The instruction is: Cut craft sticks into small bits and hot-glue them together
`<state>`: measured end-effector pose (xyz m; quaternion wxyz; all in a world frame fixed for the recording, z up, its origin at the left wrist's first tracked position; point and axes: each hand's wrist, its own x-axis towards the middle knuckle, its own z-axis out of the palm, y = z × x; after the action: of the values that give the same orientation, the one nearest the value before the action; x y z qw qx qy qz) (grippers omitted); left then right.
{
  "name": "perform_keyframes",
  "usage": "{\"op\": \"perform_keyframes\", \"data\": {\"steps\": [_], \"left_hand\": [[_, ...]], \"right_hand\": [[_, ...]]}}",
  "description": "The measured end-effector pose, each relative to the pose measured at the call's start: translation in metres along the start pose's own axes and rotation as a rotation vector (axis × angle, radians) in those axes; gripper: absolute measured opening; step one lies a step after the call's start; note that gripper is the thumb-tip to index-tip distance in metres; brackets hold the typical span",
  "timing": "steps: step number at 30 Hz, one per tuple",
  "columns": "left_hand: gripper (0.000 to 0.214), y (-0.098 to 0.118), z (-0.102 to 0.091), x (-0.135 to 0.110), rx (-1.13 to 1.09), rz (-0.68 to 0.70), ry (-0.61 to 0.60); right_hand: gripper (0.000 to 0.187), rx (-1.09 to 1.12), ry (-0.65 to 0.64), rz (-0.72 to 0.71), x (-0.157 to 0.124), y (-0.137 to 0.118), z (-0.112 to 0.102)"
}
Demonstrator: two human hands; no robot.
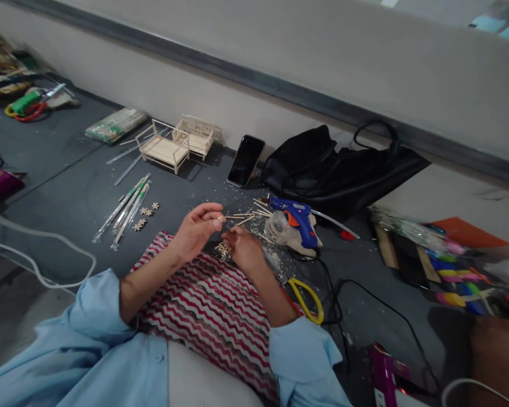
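My left hand [197, 230] pinches a small pale wooden piece [221, 219] between thumb and index finger, while the other fingers stay loosely bent. Close beside it, my right hand [245, 247] is curled with its fingertips together; whatever they hold is hidden. Under and next to the right fingers lies a small pile of tiny wooden bits [223, 250]. Thin wooden sticks [241, 217] are scattered just beyond both hands. A blue glue gun [299, 219] with an orange trigger rests on a crumpled clear plastic item to the right.
Two miniature wooden furniture frames [165, 148] stand by the wall near a propped phone [246, 161] and a black bag [322, 169]. Wrapped sticks [127, 209] and flower-shaped pieces [146, 212] lie left. Yellow-handled scissors [307, 299] and a black cord [390, 302] lie right. A striped cushion [207, 305] covers my lap.
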<state>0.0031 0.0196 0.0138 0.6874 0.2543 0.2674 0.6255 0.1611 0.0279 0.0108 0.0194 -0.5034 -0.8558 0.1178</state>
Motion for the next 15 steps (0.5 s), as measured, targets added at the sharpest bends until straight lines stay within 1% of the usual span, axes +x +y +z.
{"op": "perform_keyframes", "data": {"steps": [4, 8, 10, 12, 14, 15], "left_hand": [[0.035, 0.0, 0.001, 0.0, -0.002, 0.002, 0.012], [0.035, 0.001, 0.003, 0.0, -0.006, -0.008, 0.012], [0.036, 0.0, 0.002, 0.0, -0.009, -0.012, 0.005], [0.036, -0.001, 0.001, -0.001, -0.014, -0.02, -0.01], [0.036, -0.003, 0.001, -0.001, -0.031, -0.039, -0.034], [0.037, -0.004, 0.001, -0.001, -0.052, -0.05, -0.043]], "right_hand": [[0.024, -0.016, 0.013, 0.019, 0.0, -0.003, 0.002], [0.014, 0.005, 0.042, 0.044, 0.0, -0.004, 0.004], [0.01, 0.061, 0.088, 0.051, 0.001, -0.003, 0.001], [0.008, 0.248, 0.185, 0.062, 0.001, -0.001, -0.005], [0.005, 0.563, 0.285, 0.082, -0.002, 0.001, -0.015], [0.002, 0.732, 0.31, 0.097, -0.004, 0.001, -0.022]]}}
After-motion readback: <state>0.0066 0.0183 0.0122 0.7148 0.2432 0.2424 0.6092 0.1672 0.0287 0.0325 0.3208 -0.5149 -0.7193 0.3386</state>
